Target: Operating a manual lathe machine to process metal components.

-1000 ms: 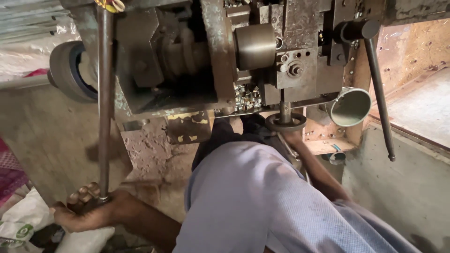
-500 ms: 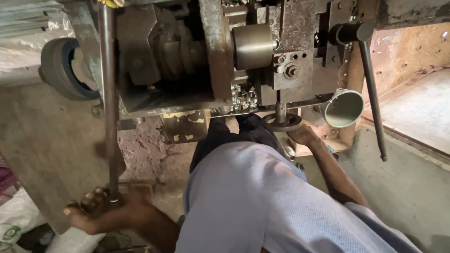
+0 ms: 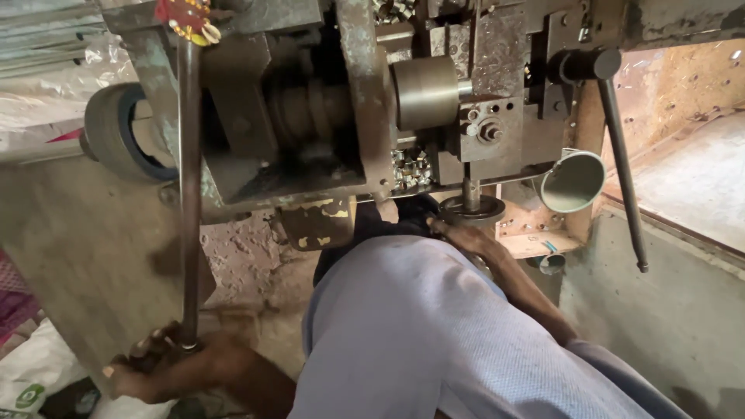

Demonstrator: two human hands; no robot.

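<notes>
Down by the machine's base, a tray [image 3: 410, 169] (a small recess in the frame) holds a heap of little metal rings. My left hand [image 3: 167, 363] is closed in a grip around the bottom end of the long lever rod [image 3: 188, 194]. My right hand [image 3: 462, 233] rests against the round die plate [image 3: 471, 208], fingers curled loosely; a grey funnel [image 3: 573, 181] hangs nearby.

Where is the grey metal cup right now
In the head view the grey metal cup sits at right, tilted open-mouth outward, between the round die plate and the long dark lever.
</notes>
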